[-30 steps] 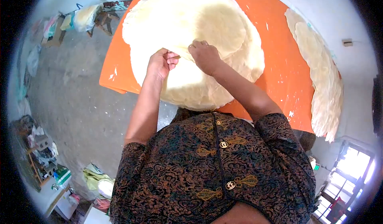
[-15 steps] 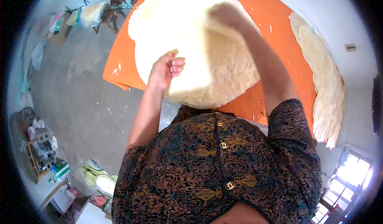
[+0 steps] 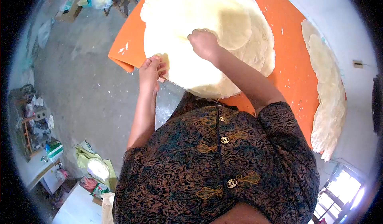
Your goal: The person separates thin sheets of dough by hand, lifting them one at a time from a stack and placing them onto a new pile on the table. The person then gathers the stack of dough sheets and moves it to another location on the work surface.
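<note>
"Where are the hands?"

"Both at the stack of thin round sheets point(image 3: 183, 68) on the orange worktop point(image 3: 295, 64). The left hand point(image 3: 154, 67) is at its left edge, thumb and fingers bent close; the right hand point(image 3: 203, 44) is over the middle, fingers curled, beside a smaller round sheet point(image 3: 237, 28)."

"Is either clamped on a sheet?"

"I can't tell; glare hides the fingertips."

"What could go wrong?"

"A tear, I'd judge, if one hand pulls while the other pins the same layer. Clinging layers could also lift together. And the stack's near edge reaches the worktop's border, so a careless tug could drag sheets over."
</note>
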Tool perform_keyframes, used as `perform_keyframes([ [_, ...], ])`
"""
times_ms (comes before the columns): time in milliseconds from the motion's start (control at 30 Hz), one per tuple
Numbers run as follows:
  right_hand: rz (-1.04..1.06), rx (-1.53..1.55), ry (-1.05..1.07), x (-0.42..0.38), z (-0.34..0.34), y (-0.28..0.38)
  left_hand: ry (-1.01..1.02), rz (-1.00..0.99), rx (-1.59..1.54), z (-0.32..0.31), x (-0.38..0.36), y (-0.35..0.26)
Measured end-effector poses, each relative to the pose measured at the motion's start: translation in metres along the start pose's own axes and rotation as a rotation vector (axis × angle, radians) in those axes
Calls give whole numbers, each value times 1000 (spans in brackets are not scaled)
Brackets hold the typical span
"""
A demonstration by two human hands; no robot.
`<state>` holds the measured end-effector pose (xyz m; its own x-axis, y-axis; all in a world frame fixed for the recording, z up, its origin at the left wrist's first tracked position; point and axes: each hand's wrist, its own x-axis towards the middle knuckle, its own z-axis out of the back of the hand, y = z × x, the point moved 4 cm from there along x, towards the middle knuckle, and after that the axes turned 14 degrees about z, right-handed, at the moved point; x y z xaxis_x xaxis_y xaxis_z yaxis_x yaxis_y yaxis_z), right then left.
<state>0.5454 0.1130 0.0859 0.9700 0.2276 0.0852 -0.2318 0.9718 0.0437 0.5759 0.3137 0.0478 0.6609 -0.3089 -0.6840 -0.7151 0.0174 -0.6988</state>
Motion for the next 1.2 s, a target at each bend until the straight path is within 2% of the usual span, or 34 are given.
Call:
perform_keyframes([
  [67,-9,14,-95,-5,-4,-1,-10,2,89,-1,8,-3],
  [200,-169,258,-24,-3,34,-14,-104,-115,172,-1,18,-15],
  [300,-100,133,-22,1,46,-1,-110,-66,288,-2,29,-17],
  [400,-69,123,203,0,21,16,-108,-28,335,-1,44,-13],
  [500,-55,166,146,-17,6,28,-121,5,348,4,36,-14],
  [533,-73,182,127,-22,10,30,-138,-37,317,8,33,-13],
  [600,-93,215,215,-26,18,34,-173,-113,266,18,24,-7],
  [633,-104,230,256,-28,19,36,-176,-101,293,20,18,-3],
  [800,-99,325,173,-22,10,44,-123,-67,350,21,16,2],
  [900,-116,389,144,-23,4,45,-68,78,138,17,17,-2],
  [1033,-169,473,115,-28,0,40,76,277,7,21,37,5],
  [1100,-132,395,169,-26,2,43,180,390,-105,18,37,8],
  [1200,-104,299,241,-28,3,47,-59,198,30,19,21,10],
])
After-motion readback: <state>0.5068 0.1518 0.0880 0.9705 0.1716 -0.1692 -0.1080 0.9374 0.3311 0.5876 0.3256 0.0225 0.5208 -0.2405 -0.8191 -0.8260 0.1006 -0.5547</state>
